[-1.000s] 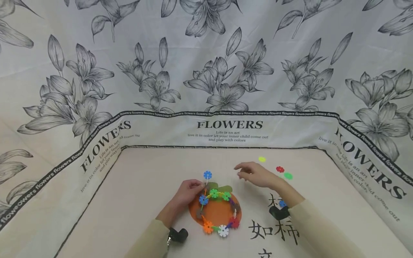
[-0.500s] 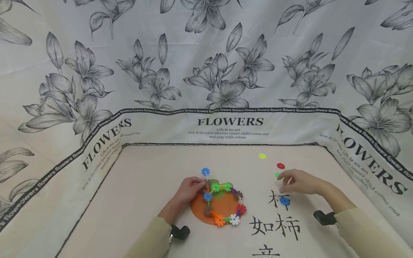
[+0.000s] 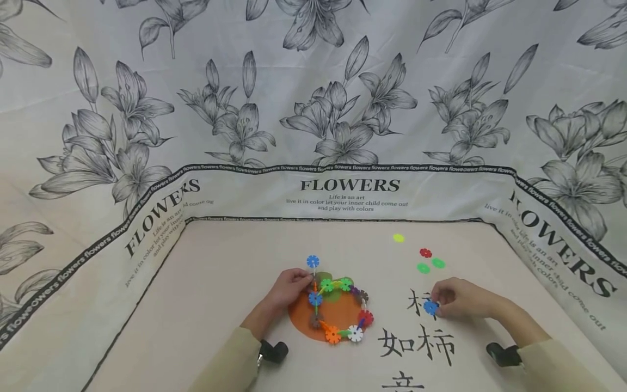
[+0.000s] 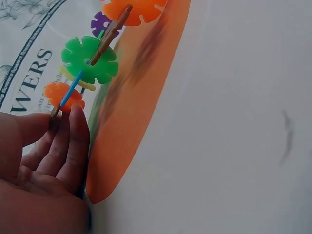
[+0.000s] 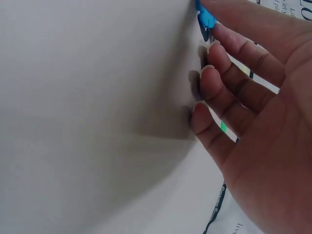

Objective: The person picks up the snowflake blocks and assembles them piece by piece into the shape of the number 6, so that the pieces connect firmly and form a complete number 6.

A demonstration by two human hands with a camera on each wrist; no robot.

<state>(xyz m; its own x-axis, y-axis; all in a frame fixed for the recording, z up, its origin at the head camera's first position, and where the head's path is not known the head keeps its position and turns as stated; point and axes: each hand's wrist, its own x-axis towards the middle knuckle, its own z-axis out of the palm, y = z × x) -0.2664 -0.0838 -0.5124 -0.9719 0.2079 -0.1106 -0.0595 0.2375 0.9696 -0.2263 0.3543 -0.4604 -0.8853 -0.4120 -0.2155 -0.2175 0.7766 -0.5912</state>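
A ring of interlocking plastic snowflake discs (image 3: 355,334) in several colours hangs over an orange persimmon print on the cloth. My left hand (image 3: 289,287) pinches it at the upper left, where a blue disc (image 3: 313,262) sticks up. In the left wrist view, thumb and fingertips meet at an edge-on brown disc beside an orange disc (image 4: 62,95); a green disc (image 4: 90,58) shows farther along. To the right, over the black lettering, my right hand (image 3: 465,298) pinches a loose blue snowflake disc (image 3: 431,307) between thumb and index finger. The right wrist view shows only part of that disc (image 5: 206,18).
Loose discs lie beyond my right hand: a red one (image 3: 425,253), two green ones (image 3: 423,268) and a yellow one (image 3: 399,238) farther back. Black characters (image 3: 416,348) are printed on the pale cloth. Flower-printed curtains (image 3: 343,201) enclose the table's back and sides.
My right hand has moved right from near the ring, passed the green discs and come down onto the loose blue disc, now pinched. The left hand keeps its hold; the ring has swung slightly right.
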